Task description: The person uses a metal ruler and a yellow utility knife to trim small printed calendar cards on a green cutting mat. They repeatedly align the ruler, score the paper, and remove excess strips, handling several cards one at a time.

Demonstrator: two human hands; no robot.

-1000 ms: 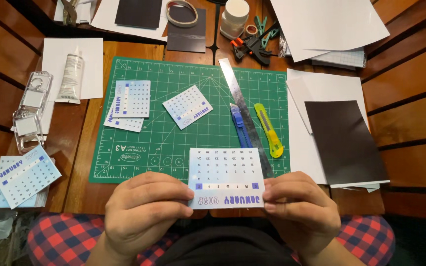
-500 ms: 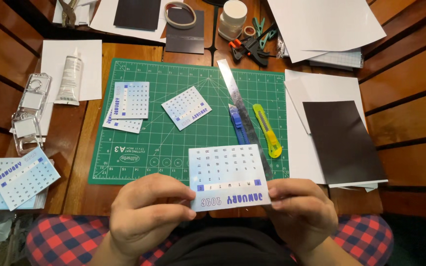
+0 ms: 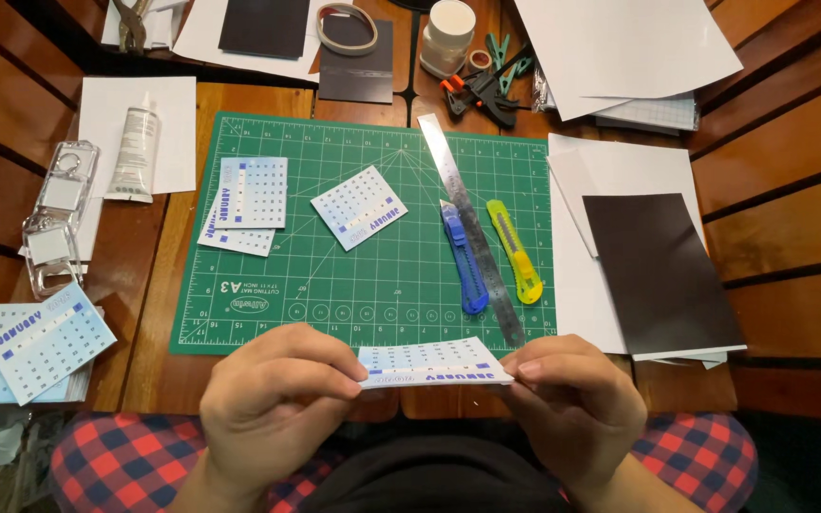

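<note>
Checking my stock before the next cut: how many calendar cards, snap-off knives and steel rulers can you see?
Calendar cards: 5, one in both hands, two overlapping and one single on the green mat, at least one at far left
Snap-off knives: 2, blue, yellow
Steel rulers: 1
Total: 8

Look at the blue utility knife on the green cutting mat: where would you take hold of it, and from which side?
Take the blue utility knife by the middle of its plastic handle, coming from its left. It lies flat and lengthwise on the green cutting mat, and the steel ruler sits tight along its right side, so only the left edge is open. Probably keep clear of the far tip, where the blade comes out.
</note>
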